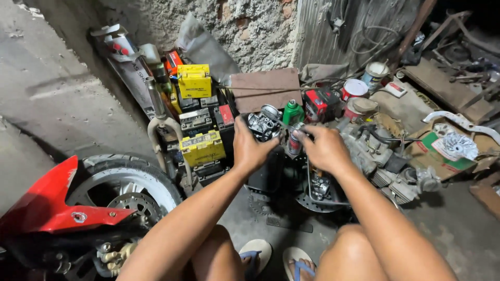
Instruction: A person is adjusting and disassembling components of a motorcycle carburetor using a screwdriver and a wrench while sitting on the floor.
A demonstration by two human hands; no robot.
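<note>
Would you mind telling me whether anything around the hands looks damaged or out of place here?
The red fender at lower left sits askew over the front wheel. Nothing looks spilled. The left hand grips a metal carburetor and the right hand a small spray can, both steady.

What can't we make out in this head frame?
- Spray can, head view: right hand wraps it, so the nozzle is hidden.
- Carburetor: left hand covers its underside.
- Motorcycle: cut off by the left and bottom edges.
- Shelf clutter, top right: too dark to tell.
</note>
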